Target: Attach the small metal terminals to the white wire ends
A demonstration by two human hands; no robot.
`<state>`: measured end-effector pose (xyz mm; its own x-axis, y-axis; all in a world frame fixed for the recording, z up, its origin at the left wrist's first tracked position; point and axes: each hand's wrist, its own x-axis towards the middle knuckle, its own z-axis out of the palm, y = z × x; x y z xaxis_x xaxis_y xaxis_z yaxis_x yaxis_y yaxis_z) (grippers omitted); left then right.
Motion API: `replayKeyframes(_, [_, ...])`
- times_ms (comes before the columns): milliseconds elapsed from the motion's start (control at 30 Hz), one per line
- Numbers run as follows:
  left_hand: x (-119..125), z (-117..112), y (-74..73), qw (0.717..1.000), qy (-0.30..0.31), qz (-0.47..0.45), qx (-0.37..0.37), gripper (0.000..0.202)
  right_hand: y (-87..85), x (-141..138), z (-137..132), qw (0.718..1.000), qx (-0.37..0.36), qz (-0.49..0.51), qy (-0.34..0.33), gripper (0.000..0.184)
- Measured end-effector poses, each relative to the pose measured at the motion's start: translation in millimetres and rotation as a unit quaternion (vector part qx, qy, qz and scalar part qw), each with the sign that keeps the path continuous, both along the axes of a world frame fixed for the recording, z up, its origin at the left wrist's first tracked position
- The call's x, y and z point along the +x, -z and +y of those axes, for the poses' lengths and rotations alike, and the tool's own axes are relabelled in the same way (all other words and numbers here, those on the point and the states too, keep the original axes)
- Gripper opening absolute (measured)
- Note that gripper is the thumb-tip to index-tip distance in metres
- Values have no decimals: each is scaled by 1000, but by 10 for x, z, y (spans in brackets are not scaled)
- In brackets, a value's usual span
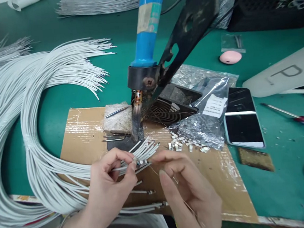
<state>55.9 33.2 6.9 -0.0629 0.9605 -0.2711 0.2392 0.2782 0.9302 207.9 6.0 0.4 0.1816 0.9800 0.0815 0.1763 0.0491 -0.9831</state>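
Head view: your left hand (111, 183) is closed in a pinch, thumb and forefinger gripping a white wire near its end, where a small metal connector (142, 162) sits just beyond the fingertips. Your right hand (194, 190) curls just to the right of it, lightly gripping a thin strand (186, 204) that runs between thumb and fingers, its far end close to the connector.

To your left, the long white wire bundle (28, 135) curves across the green desk (80, 28), and its near ends fan out past your left hand over a cardboard sheet (222, 182). A few wires lying nearer to you have metal pieces at their tips.

On the far side of your hands, a blue-handled soldering iron (145, 40) stands in a black holder (187, 29), its tip pointing down beside a pale block (117, 120) with a thin metal rod (117, 112) on top. Right of the tip you have a black fan (165, 111), loose connectors (177, 141) on the cardboard and a clear plastic bag (212, 130) with a white label. Farther right lie a phone (243, 125), a brown slab (255, 159) and a screwdriver (295, 115).
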Motion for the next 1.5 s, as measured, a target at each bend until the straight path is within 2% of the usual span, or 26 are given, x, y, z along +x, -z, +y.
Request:
replayKeyframes(100, [5, 12, -12, 1000, -5, 3, 10, 11, 9, -45, -3, 1000, 24, -12, 7, 17])
replayKeyframes(267, [20, 55, -81, 1000, -2, 12, 13, 11, 5, -121, -28, 999, 2, 26, 32, 14])
replayKeyframes(600, [47, 97, -78, 998, 2, 42, 48, 14, -3, -132, 46, 998, -8, 44, 35, 16])
replayKeyframes(933, [45, 105, -42, 998, -4, 47, 42, 14, 21, -119, 99, 998, -20, 21, 48, 15])
replayKeyframes(1367, [64, 249, -155, 999, -23, 31, 20, 10, -37, -143, 190, 991, -68, 94, 64, 17])
replayKeyframes(1500, [72, 245, -151, 999, -28, 37, 26, 11, -56, -142, 205, 992, -71, 84, 64, 17])
